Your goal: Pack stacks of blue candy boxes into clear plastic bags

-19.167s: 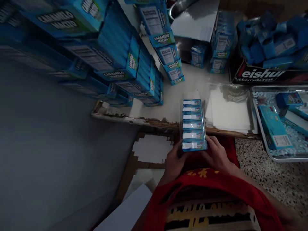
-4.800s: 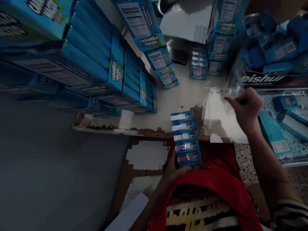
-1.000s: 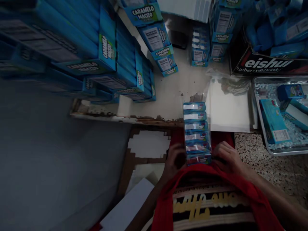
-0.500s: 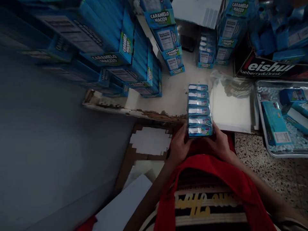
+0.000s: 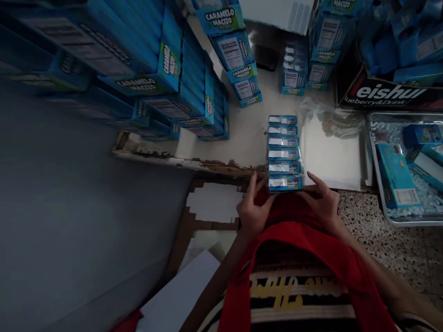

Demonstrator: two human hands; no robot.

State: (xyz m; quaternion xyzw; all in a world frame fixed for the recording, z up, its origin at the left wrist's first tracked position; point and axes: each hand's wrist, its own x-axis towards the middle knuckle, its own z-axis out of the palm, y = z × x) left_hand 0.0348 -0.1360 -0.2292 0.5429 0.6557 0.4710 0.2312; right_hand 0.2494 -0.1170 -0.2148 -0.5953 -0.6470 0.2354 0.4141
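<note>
A row of several small blue candy boxes in clear plastic film lies on the table, its near end at the table's front edge. My left hand is at the left of this near end, index finger stretched forward and thumb pointing to the pack's near corner. Opposite it, my right hand has its fingers apart, thumb by the near right corner. Whether the thumbs touch the film is unclear. Right of the pack lies a stack of clear plastic bags.
Stacked blue caramel display boxes crowd the table's left, with another stack farther back. At right stand a black carton of blue boxes and a metal tray of wrapped candies. Flat cardboard lies below the table edge.
Both hands have come off the sides of the pack and spread apart, the left to the left and the right to the right. The view has shifted slightly.
</note>
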